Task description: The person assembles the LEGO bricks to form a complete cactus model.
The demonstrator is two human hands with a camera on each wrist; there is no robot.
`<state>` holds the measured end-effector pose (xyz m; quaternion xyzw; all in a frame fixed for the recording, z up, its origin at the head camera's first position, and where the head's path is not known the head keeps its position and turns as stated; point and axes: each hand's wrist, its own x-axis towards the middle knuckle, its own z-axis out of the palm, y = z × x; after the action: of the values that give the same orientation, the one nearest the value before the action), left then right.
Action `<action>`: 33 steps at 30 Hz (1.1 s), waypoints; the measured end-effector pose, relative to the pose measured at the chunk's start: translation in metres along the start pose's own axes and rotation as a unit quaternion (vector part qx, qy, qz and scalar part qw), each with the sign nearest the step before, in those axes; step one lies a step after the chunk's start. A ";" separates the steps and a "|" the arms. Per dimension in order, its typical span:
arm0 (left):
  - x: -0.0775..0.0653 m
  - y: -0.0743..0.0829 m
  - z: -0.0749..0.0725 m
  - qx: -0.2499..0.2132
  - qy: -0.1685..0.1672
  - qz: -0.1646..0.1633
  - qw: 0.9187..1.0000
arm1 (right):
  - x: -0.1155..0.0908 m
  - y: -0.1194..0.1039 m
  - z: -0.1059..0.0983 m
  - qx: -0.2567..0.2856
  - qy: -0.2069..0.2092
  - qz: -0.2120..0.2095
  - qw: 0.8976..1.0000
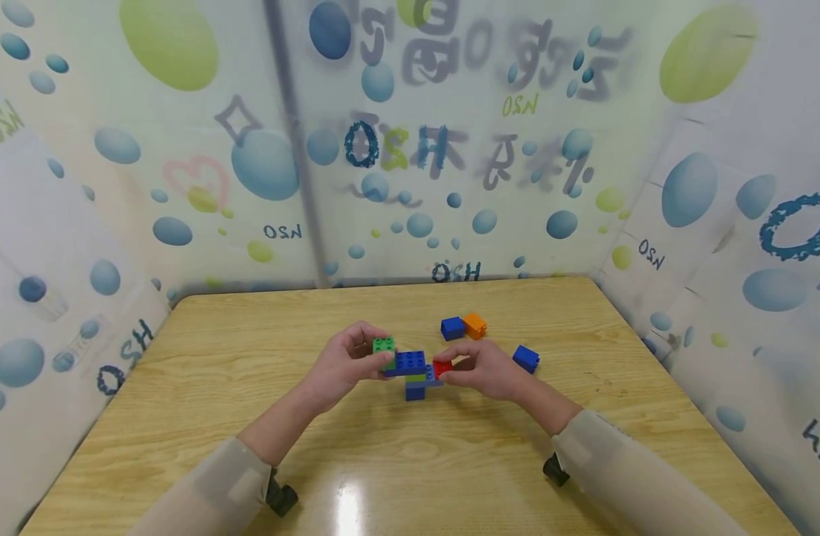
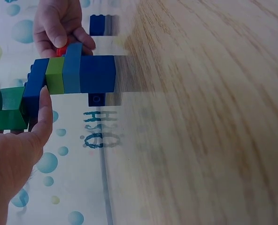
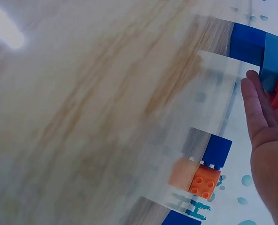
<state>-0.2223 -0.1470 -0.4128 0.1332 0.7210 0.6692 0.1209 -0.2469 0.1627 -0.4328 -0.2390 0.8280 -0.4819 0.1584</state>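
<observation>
A small tower of toy bricks stands on the table, with a dark blue brick (image 1: pixel 415 394) at its base. Above it come a light blue brick (image 2: pixel 72 68), a lime green brick (image 2: pixel 55 76) and a longer blue brick (image 1: pixel 410 362). A green brick (image 1: pixel 384 345) sits at the left end of that longer one. My left hand (image 1: pixel 338 372) grips the green brick, one digit reaching along the longer blue brick. My right hand (image 1: pixel 488 371) pinches a red brick (image 1: pixel 441 368) at the light blue brick's right end; its fingers partly cover the red.
Behind the right hand, a blue brick (image 1: pixel 453 328) lies against an orange brick (image 1: pixel 475 325). Another blue brick (image 1: pixel 526 359) lies to the right, near the right wrist. Patterned curtains (image 1: pixel 410 223) rise along the back and sides of the wooden table (image 1: pixel 249 335).
</observation>
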 end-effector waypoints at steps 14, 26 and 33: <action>-0.001 0.000 -0.001 0.003 -0.003 0.010 1.000 | 0.000 -0.001 0.001 -0.005 0.004 0.008 1.000; 0.000 -0.002 0.000 -0.002 -0.002 0.015 1.000 | -0.002 -0.002 0.002 -0.046 0.001 -0.004 0.999; 0.000 -0.003 -0.001 -0.004 -0.004 0.017 1.000 | -0.008 0.001 -0.004 -0.098 -0.007 -0.019 0.995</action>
<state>-0.2224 -0.1481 -0.4154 0.1473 0.7155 0.6735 0.1128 -0.2423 0.1706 -0.4315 -0.2722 0.8654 -0.4000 0.1305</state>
